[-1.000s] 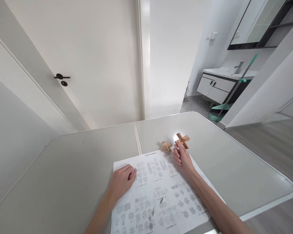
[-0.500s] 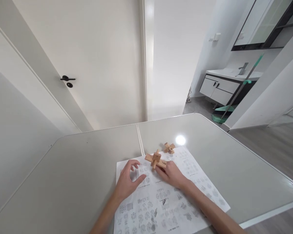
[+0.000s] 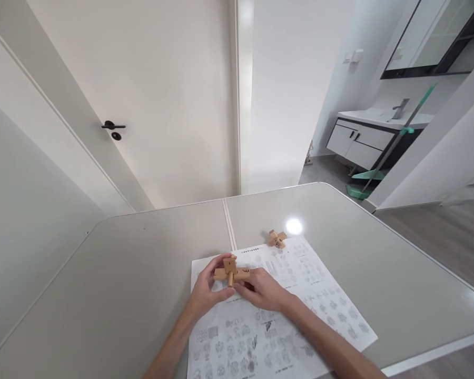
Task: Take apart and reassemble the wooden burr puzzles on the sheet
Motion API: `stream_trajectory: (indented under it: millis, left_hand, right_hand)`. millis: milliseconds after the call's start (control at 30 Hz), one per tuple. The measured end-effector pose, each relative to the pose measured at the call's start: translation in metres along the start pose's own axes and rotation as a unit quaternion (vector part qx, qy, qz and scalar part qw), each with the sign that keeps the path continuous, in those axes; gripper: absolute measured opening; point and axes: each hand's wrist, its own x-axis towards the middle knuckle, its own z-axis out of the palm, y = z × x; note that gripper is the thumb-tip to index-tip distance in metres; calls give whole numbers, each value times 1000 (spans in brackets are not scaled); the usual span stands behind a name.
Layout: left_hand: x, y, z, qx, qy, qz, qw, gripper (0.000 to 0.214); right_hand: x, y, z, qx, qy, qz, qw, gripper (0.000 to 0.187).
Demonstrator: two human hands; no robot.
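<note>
A wooden interlocking puzzle [image 3: 229, 267], built of crossed light-brown pieces, is held between both hands just above the paper. My left hand [image 3: 205, 287] curls round its left side, fingers behind and thumb at the lower front. On the other side, my right hand [image 3: 263, 288] pinches the right end of the horizontal bar, which bears a dark mark. Below lies a printed instruction sheet [image 3: 237, 342] covered in small diagrams. A second, smaller wooden puzzle piece [image 3: 277, 239] rests at the sheet's top edge, beyond my right hand.
The grey table [image 3: 142, 279] has a seam down its middle and a bright light reflection at the back right. Behind it stands a white door [image 3: 174, 105] with a black handle. A washbasin cabinet [image 3: 359, 139] and a green broom with dustpan [image 3: 359, 192] are farther right.
My right hand has carried the wooden puzzle left and down. My left hand, open and apart from it before, now grips its left side. The view has shifted slightly.
</note>
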Motion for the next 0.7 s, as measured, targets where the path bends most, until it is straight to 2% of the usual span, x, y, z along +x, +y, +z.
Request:
stream_trajectory:
  millis: [167, 333, 700]
  left_hand:
    - [1, -6, 2, -20, 49, -2, 999, 73]
    - [1, -7, 3, -33, 77, -19, 996, 77]
    - [1, -4, 5, -57, 72, -28, 995, 79]
  right_hand:
    - [0, 6, 5, 15, 48, 29, 998, 37]
    - [0, 6, 6, 22, 61, 38, 997, 39]
    - [-2, 14, 11, 21, 73, 41, 996, 37]
